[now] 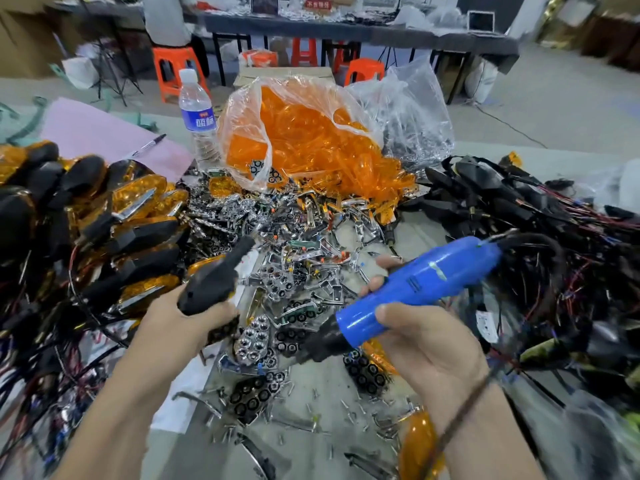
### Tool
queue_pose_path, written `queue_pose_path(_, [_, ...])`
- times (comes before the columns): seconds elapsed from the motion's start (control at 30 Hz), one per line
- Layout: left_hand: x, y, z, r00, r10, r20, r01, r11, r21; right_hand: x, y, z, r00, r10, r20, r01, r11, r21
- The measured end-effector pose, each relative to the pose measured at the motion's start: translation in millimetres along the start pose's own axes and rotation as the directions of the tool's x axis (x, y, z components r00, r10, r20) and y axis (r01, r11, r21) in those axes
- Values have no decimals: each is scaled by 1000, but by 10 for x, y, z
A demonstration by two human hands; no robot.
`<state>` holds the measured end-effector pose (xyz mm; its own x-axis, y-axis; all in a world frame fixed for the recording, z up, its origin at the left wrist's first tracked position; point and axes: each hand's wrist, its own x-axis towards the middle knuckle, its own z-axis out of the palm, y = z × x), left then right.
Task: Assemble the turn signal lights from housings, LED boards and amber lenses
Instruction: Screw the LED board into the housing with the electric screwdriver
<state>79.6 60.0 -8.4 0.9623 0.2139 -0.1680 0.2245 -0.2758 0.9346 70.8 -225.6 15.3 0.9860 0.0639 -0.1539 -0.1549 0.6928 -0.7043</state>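
Turn signal housing (211,285), black with its stalk pointing up and away, sits in my left hand (187,320), fingers curled round its body; my right hand (426,337) grips a blue electric screwdriver (422,285), thumb across the barrel, black nose angled down toward the left hand; both hands are above the middle of the counter (311,393); under them lies a heap of chrome reflector pieces (287,237) and loose screws; to my left is a pile of finished lights (131,209) with amber lenses fitted; to my right, a tangle of wired black housings (519,209); behind the chrome heap an open clear bag of amber lenses (311,140) spills forward; just beside it stands a water bottle (197,112), near a pink sheet (97,129) carrying a pen (147,145).
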Motion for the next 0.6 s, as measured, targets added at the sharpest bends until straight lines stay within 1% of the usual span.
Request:
queue_pose_path(0.1, [-62,38,-45,996,-7,93,23,985,-174,18,60,27,982,-44,-185,3,976,-216])
queue_pose_path(0.13, [-67,41,-39,995,-25,100,47,972,-228,30,78,67,964,-78,-256,-8,947,-320])
queue_pose_path(0.17, [-91,32,-33,993,-9,120,44,956,-292,46,85,100,941,-131,-312,-14,907,-421])
queue_pose_path(0.2, [-111,33,-14,994,-7,113,45,940,-339,63,77,141,916,-193,-353,-25,848,-529])
queue_pose_path(0.23, [-127,44,-7,993,7,117,38,925,-379,85,67,163,895,-257,-365,-46,761,-647])
queue_pose_path(0.3, [-149,81,22,993,46,104,9,881,-474,116,57,200,865,-372,-337,-98,533,-840])
queue_pose_path(0.33, [-170,122,37,994,64,84,-10,852,-524,134,68,210,860,-405,-310,-126,420,-899])
queue_pose_path(0.4, [-201,197,4,993,107,57,-46,766,-642,161,105,204,867,-413,-277,-196,228,-954])
queue_pose_path(0.43, [-211,226,-25,989,134,60,-55,713,-699,183,127,201,878,-396,-270,-229,149,-962])
queue_pose_path(0.5, [-220,260,-87,972,195,130,-29,651,-758,247,191,195,888,-363,-283,-291,34,-956])
queue_pose_path(0.53, [-223,275,-92,959,210,192,3,667,-745,281,225,197,884,-358,-302,-323,0,-946])
queue_pose_path(0.6, [-242,276,-70,931,206,301,32,776,-630,327,302,206,870,-363,-334,-378,-58,-924])
